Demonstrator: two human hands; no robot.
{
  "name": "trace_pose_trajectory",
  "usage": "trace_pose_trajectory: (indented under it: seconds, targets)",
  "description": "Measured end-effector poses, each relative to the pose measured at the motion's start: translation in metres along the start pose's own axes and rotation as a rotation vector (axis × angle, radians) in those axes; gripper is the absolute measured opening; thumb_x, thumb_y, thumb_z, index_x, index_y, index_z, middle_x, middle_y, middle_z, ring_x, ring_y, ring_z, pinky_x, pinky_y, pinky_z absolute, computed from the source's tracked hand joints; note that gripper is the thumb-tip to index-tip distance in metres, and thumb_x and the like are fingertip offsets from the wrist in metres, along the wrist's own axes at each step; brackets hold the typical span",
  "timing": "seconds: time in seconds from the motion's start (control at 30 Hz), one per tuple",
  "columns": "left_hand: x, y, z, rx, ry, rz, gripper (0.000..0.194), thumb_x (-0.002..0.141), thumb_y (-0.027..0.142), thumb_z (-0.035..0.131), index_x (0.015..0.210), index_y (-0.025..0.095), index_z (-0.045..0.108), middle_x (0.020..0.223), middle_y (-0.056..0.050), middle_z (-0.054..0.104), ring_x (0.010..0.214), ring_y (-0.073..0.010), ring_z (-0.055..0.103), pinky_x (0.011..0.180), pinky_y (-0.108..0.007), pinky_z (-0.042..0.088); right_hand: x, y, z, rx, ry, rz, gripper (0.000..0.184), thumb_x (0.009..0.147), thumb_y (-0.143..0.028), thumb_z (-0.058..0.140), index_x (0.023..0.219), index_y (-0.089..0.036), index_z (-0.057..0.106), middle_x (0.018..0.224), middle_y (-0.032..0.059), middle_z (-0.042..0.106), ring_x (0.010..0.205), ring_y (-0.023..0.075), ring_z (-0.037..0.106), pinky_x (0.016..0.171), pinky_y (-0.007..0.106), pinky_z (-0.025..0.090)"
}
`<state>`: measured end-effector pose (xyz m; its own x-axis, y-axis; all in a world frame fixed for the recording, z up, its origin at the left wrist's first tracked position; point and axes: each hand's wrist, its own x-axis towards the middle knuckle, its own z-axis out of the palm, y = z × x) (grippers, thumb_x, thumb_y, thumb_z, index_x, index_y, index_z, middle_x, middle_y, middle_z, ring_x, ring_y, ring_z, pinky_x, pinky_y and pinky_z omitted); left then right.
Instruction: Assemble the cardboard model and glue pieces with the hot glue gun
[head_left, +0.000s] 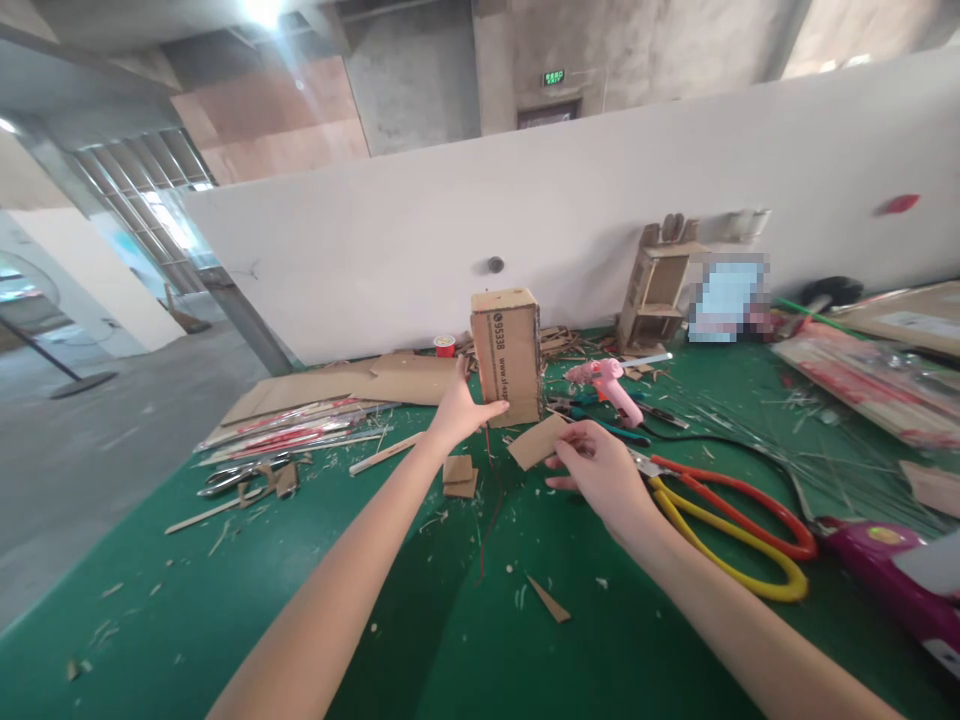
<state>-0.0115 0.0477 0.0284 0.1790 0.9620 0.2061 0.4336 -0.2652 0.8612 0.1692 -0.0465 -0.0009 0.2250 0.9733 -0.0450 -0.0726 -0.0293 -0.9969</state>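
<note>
An upright cardboard box (510,360) with printed digits stands on the green table in front of me. My left hand (455,408) grips its left side, the thumb across the printed face and the other fingers partly hidden. Between the thumb and fingers of my right hand (592,462) is a small flat piece of cardboard (536,444), held just in front of the box's lower right corner. A thin red wire (495,515) trails from under the box toward me. Two small cardboard squares (460,476) lie left of the wire.
Right of the box are a pink glue gun (611,385), large scissors with red and yellow handles (735,510) and a purple tool (877,560). A cardboard shelf model (656,290) stands behind. Packaged sticks (300,430) and cardboard sheets (352,385) lie left. Scraps litter the green table (420,640).
</note>
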Motion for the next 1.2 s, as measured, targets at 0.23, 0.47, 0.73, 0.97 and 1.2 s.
trace_pose_trajectory:
  seconds: [0.23,0.47,0.73,0.97,1.2]
  targets:
    - [0.008,-0.002,-0.001,-0.082,-0.044,-0.038,0.099,0.07,0.033,0.076,0.147,0.031,0.013,0.137,-0.016,0.047,0.052,-0.0079,0.056,0.046,-0.026,0.049,-0.001,0.0,-0.003,-0.039,0.011,-0.024,0.013,0.072,-0.021,0.06,0.081,-0.021,0.05,0.072,-0.0026,0.054,0.068,0.0164,0.064,0.051,0.033,0.062]
    - [0.008,-0.002,-0.006,-0.08,-0.077,-0.078,0.066,0.072,0.037,0.074,0.127,0.023,0.041,0.128,-0.015,0.052,0.056,-0.0079,0.059,0.048,-0.023,0.051,0.0,0.003,-0.005,-0.062,0.006,-0.065,0.016,0.071,-0.024,0.061,0.082,-0.022,0.05,0.073,-0.0027,0.053,0.069,0.0169,0.062,0.051,0.034,0.062]
    - [0.008,-0.003,0.001,-0.158,-0.092,-0.058,0.072,0.071,0.04,0.075,0.126,0.02,0.032,0.135,-0.021,0.046,0.049,-0.0039,0.055,0.052,-0.029,0.054,-0.001,0.003,-0.004,-0.066,-0.003,-0.089,0.017,0.07,-0.026,0.062,0.082,-0.023,0.05,0.072,-0.0024,0.055,0.067,0.0167,0.062,0.05,0.033,0.061]
    - [0.005,0.0,-0.003,-0.171,-0.19,-0.024,0.09,0.069,0.04,0.077,0.139,0.026,0.023,0.141,-0.02,0.037,0.067,-0.0127,0.064,0.055,-0.031,0.057,0.0,0.003,-0.006,-0.093,0.008,-0.095,0.017,0.071,-0.026,0.061,0.084,-0.022,0.05,0.073,-0.0018,0.055,0.067,0.017,0.063,0.05,0.033,0.062]
    - [0.005,0.003,-0.016,-0.032,-0.244,-0.001,0.077,0.067,0.046,0.076,0.129,0.019,0.041,0.139,-0.018,0.044,0.087,-0.0244,0.065,0.06,-0.034,0.057,-0.001,0.004,-0.006,-0.087,0.017,-0.093,0.017,0.07,-0.025,0.062,0.082,-0.023,0.051,0.072,-0.0024,0.055,0.067,0.0173,0.063,0.049,0.033,0.061]
